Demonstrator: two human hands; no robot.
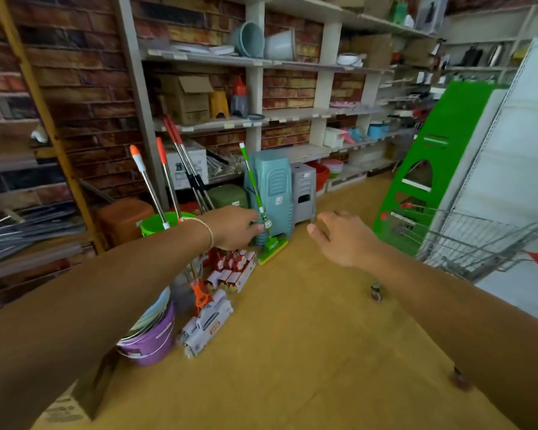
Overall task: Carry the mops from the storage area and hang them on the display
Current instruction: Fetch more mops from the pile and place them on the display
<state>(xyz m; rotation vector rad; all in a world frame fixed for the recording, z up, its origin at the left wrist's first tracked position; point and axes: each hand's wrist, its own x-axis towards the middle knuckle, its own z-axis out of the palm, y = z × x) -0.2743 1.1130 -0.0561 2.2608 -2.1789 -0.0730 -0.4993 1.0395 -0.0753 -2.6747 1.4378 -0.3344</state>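
Reaching forward, the left hand (235, 226) has its fingers curled at the lower shaft of a green-and-white sponge mop (260, 209); whether they actually close on it cannot be told. That mop stands upright on the yellow-brown floor (308, 336), its green sponge head on the floor against a stack of pale blue plastic stools (272, 184). The right hand (342, 240) hovers beside it, fingers relaxed and loosely spread, holding nothing. Further left, several orange-tipped metal mop handles (168, 178) lean up from a green plastic bucket (156, 223). A wire shopping trolley (485, 243) stands at the right edge.
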